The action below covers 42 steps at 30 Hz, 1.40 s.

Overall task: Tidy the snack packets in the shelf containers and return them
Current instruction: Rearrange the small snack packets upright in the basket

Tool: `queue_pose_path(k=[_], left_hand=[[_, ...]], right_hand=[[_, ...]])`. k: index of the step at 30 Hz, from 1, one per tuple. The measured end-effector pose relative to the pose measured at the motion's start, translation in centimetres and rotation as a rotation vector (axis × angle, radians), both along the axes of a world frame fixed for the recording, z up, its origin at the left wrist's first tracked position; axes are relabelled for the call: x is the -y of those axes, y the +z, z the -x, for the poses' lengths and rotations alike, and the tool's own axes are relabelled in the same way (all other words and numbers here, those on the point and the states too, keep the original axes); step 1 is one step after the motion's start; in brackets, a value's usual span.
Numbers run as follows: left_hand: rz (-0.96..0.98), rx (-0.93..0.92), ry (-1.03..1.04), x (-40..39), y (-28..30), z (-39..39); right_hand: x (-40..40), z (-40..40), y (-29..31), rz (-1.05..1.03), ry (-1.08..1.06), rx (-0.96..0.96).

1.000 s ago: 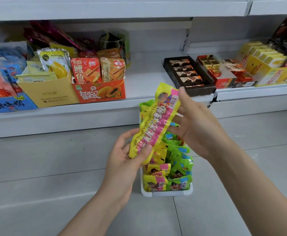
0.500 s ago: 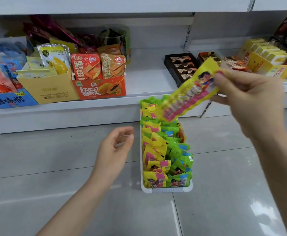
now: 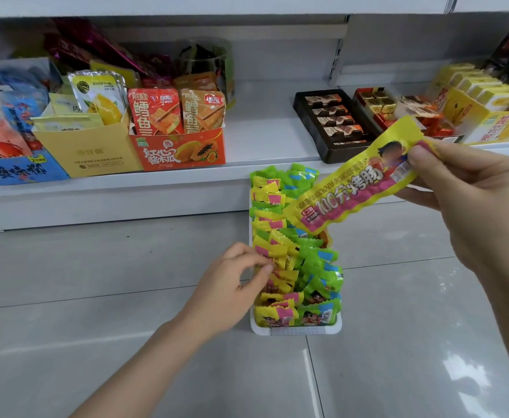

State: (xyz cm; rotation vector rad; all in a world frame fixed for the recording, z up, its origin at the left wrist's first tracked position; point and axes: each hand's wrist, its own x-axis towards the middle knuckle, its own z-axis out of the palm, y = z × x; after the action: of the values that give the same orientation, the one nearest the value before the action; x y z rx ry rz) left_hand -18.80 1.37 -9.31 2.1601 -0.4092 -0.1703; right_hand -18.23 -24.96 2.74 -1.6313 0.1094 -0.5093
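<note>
A narrow white container stands on the grey floor tiles in front of the shelf, packed with two rows of upright snack packets, yellow-pink ones on the left and green ones on the right. My right hand pinches the top end of a long yellow-and-pink sausage packet and holds it slanted above the far end of the container. My left hand is at the container's left side, its fingertips on the yellow packets in the middle of the row.
The low white shelf behind holds a yellow carton, an orange papaya box, blue bags at left, a black chocolate tray and yellow boxes at right. A gap lies between the orange box and black tray.
My right hand took the long packet up and to the right, away from my left hand. My left hand let go, then dropped to the yellow packets in the container.
</note>
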Motion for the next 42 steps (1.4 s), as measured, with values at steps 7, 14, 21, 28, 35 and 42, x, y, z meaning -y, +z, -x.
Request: queue_pose_path(k=[7,14,21,28,35,42], left_hand=[[0.19,-0.168,-0.004,-1.0,-0.3,1.5],[0.234,-0.183,-0.023,-1.4,-0.6,1.4],[0.271,-0.16,0.039,-1.2,-1.2,0.6],[0.226,-0.152,0.112,-0.8,-1.6,0.0],[0.306,-0.211,0.171,-0.5,-2.0,0.2],[0.311,-0.151,0.142,-0.8,-2.0,0.2]], right_hand=[[-3.4,0.5,-1.7,0.079,0.138,-0.017],[-4.5,-0.7,-4.3,0.309,0.124,-0.106],[-7.1,-1.1,-6.9,0.682,0.244,-0.174],[-8.2,-1.5,-7.1,1.006,0.283,-0.291],[-8.6,-1.8,-8.1,1.096,0.367,-0.431],[-7.4,-2.2,-7.6,1.023,0.396,-0.435]])
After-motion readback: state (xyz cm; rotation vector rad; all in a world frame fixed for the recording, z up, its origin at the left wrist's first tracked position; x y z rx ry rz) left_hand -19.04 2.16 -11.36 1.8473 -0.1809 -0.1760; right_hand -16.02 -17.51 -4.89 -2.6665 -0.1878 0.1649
